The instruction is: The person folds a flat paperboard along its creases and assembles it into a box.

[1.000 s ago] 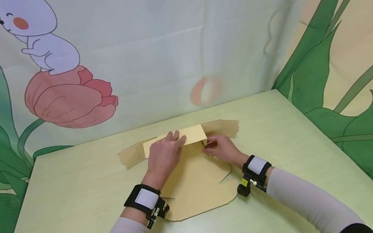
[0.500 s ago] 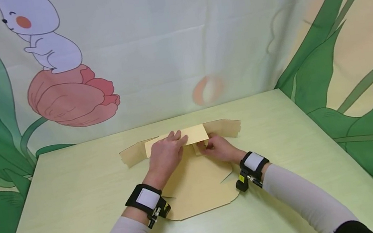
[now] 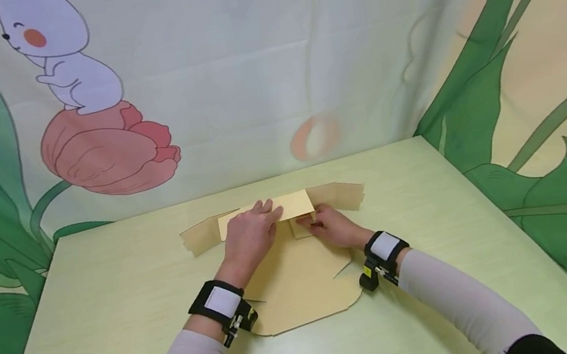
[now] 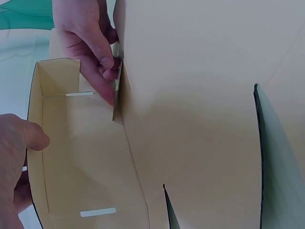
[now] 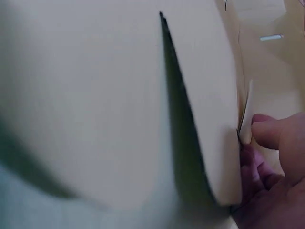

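A die-cut cardboard box blank (image 3: 296, 289) lies on the table, its far end folded up into a raised panel (image 3: 295, 203). My left hand (image 3: 252, 231) grips that panel's edge; in the left wrist view its thumb hooks over the rim, other fingers behind. At the panel's right end, my right hand (image 3: 337, 224) pinches a small cardboard flap (image 3: 300, 229) between thumb and fingers. The flap (image 5: 246, 117) stands up along the crease in the right wrist view. Two narrow slots show inside the folded part, one being this slot (image 4: 97, 212).
Side wings, left (image 3: 201, 236) and right (image 3: 339, 195), stick out from the folded end. Angled cuts, such as the right cut (image 3: 342, 269), run into the blank's sides. A printed curtain (image 3: 225, 87) hangs behind the table (image 3: 114, 303).
My right hand has turned the small flap inward and left, so it now shows below the raised panel. The left hand keeps its grip in the same place.
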The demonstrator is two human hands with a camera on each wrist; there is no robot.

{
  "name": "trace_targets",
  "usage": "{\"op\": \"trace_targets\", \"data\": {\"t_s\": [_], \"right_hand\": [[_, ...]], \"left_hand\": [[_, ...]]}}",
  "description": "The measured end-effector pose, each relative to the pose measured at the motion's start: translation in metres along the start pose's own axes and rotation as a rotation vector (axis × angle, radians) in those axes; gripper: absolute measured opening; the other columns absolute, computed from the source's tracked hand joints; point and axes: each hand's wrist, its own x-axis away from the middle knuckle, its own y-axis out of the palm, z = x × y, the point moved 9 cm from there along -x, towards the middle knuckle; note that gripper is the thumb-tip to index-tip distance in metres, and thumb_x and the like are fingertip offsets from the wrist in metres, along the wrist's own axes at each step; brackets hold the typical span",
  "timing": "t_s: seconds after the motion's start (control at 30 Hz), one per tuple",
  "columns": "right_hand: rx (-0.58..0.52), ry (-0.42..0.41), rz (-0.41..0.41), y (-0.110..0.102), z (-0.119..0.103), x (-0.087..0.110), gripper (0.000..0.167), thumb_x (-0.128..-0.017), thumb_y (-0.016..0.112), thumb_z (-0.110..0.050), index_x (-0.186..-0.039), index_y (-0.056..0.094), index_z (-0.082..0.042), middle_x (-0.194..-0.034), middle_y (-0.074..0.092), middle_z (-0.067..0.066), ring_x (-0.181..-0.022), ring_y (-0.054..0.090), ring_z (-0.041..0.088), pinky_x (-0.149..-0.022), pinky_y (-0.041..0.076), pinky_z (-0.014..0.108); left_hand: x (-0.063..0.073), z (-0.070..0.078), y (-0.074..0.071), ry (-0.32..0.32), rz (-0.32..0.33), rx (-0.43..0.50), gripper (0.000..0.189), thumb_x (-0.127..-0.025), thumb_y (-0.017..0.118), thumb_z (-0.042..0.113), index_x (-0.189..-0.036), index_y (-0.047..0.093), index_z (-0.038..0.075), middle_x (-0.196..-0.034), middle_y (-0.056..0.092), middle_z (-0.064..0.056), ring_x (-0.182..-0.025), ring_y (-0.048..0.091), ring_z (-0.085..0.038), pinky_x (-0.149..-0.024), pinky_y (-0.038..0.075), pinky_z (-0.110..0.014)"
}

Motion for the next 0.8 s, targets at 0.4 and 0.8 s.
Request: {"op": "trace_targets", "data": {"t_s": [0.4, 0.8], "right_hand": [[-0.13, 0.24, 0.069, -0.021, 0.033, 0.026, 0.031, -0.096, 0.062, -0.007, -0.125, 0.066, 0.0, -0.12, 0.07, 0.018, -0.109, 0.066, 0.031, -0.093, 0.055, 0.041], [0.087, 0.061, 0.46, -0.118, 0.009, 0.039, 0.022, -0.088, 0.074, -0.009, -0.109, 0.072, -0.006, -0.1, 0.07, 0.009, -0.088, 0.066, 0.022, -0.072, 0.056, 0.036]], "left_hand": [[0.002, -0.003, 0.001, -0.007, 0.005, 0.033, 0.026, -0.086, 0.07, 0.006, -0.104, 0.076, 0.024, -0.115, 0.075, -0.005, -0.102, 0.073, -0.024, -0.041, 0.039, -0.029], [-0.003, -0.002, -0.001, -0.002, 0.0, 0.027, 0.027, -0.087, 0.07, 0.006, -0.106, 0.076, 0.024, -0.117, 0.074, -0.005, -0.103, 0.073, -0.025, -0.042, 0.042, -0.028]]}}
